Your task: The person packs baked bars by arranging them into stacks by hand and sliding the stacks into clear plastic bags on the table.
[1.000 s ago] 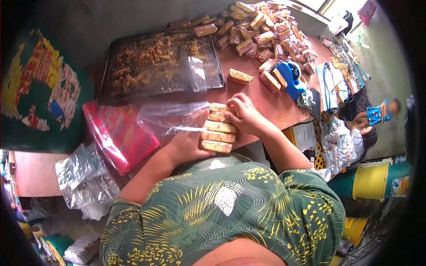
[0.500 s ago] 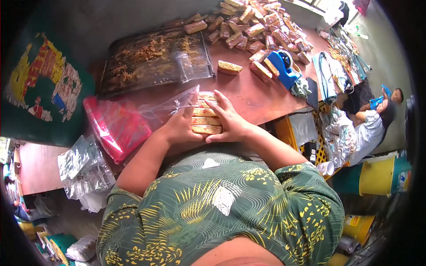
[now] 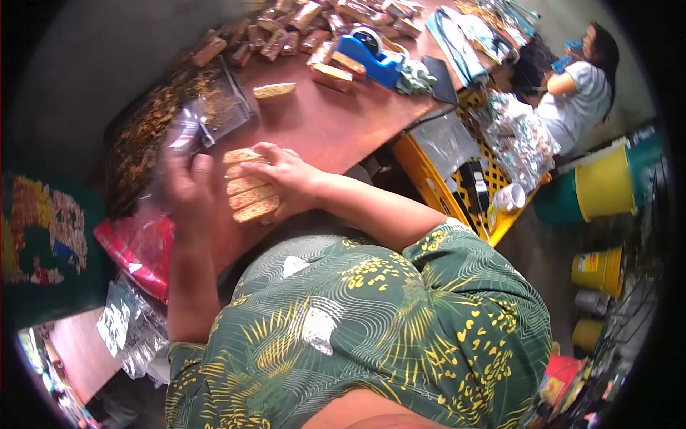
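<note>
My right hand (image 3: 284, 177) is closed around the right side of a stack of several bread slices (image 3: 251, 187), which lean in a row near the table's front edge. Just left of the stack, my left hand (image 3: 191, 182) is raised and smeared by motion, so its fingers are unclear. Clear plastic (image 3: 191, 129) shows by its fingertips, over the dark crumb-covered tray (image 3: 153, 118). A single bread slice (image 3: 274, 91) lies on the table beyond the stack.
Wrapped slices (image 3: 286, 32) are heaped at the back, beside a blue tape dispenser (image 3: 371, 58). Red plastic (image 3: 139, 247) lies at the left. A yellow crate (image 3: 500, 207) holds a white cup (image 3: 509, 196). Another person (image 3: 577, 96) sits at the right.
My view has turned right, shifting the table leftward. My left hand has come off the stack's left side and risen; my right hand remains on the stack.
</note>
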Demonstrator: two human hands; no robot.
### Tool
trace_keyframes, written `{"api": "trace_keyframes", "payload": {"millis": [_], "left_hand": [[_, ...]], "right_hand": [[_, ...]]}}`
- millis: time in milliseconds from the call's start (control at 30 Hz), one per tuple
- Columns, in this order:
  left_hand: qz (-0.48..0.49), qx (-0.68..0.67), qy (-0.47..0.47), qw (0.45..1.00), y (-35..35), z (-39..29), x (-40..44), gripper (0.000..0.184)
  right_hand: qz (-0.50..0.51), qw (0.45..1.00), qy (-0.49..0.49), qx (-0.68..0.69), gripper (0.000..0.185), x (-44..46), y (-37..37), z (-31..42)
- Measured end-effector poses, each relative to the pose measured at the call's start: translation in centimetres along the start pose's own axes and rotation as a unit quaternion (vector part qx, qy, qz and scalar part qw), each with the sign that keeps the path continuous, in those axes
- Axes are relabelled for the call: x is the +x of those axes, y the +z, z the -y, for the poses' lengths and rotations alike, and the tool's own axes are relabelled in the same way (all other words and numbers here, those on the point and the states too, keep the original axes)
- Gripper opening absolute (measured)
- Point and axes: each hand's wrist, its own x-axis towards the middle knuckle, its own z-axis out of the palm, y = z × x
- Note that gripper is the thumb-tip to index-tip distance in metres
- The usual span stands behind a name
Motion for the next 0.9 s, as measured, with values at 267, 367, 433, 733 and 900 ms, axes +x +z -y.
{"api": "trace_keyframes", "payload": {"millis": [267, 367, 433, 733, 900], "left_hand": [[0.265, -0.053, 0.121, 0.955, -1.4, -2.1, 0.6, 0.042], [0.229, -0.312, -0.132, 0.913, -3.1, 1.7, 0.9, 0.043], [0.122, -0.150, -0.142, 0.971, -4.5, 1.6, 1.4, 0.037], [0.170, 0.094, -0.176, 0.965, -0.7, 4.8, 1.4, 0.044], [0.220, -0.344, -0.240, 0.881, 2.2, 4.9, -2.1, 0.039]], "right_hand": [[-0.022, 0.999, 0.034, -0.017, 0.108, -0.7, -0.3, 0.6], [-0.060, 0.996, 0.067, -0.024, 0.105, -1.5, 0.1, 0.3], [-0.081, 0.994, 0.077, 0.019, 0.107, -2.2, -0.3, -0.1], [0.130, 0.728, 0.050, 0.672, 0.106, -6.1, -3.1, 3.0], [0.191, 0.596, 0.058, 0.778, 0.122, -7.4, -4.5, 5.6]]}}
